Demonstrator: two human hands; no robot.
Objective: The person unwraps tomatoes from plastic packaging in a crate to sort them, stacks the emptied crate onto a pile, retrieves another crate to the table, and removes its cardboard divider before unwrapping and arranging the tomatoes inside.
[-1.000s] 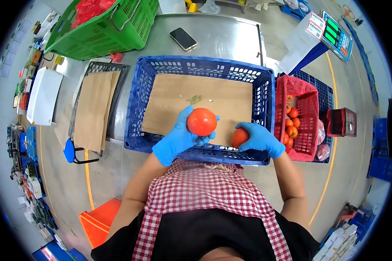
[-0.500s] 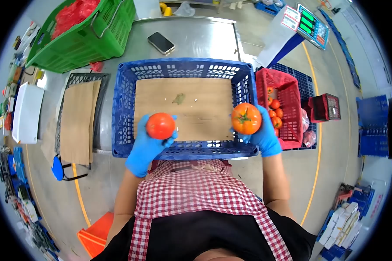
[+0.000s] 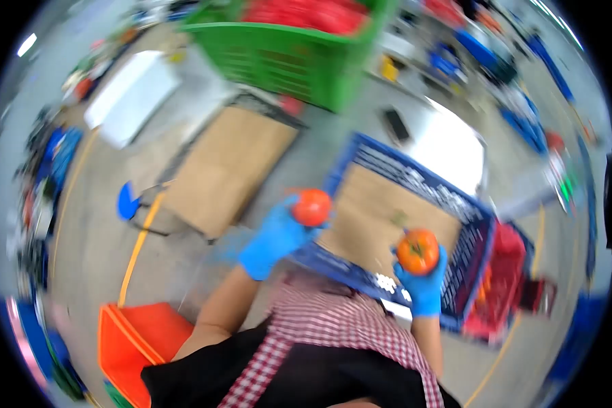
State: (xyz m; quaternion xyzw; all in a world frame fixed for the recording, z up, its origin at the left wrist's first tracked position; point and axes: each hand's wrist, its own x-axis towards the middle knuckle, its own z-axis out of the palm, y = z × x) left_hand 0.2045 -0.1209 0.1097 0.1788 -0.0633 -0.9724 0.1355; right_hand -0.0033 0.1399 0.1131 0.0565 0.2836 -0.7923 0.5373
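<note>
My left hand, in a blue glove, holds a red tomato over the left edge of the blue crate. In my gloved right hand is an orange-red tomato, its green stem end facing up, above the crate's near right part. Brown cardboard lines the crate, with a small greenish scrap lying on it. The frame is blurred by motion.
A green basket with red bags stands at the back. Brown cardboard sheets lie on the left. A phone rests behind the crate. To the right is a red crate; an orange bin is at lower left.
The view has turned towards the left, so the blue crate appears tilted and further right. The right hand's tomato has been lifted from the crate floor since the earliest frame. Both hands still hold tomatoes.
</note>
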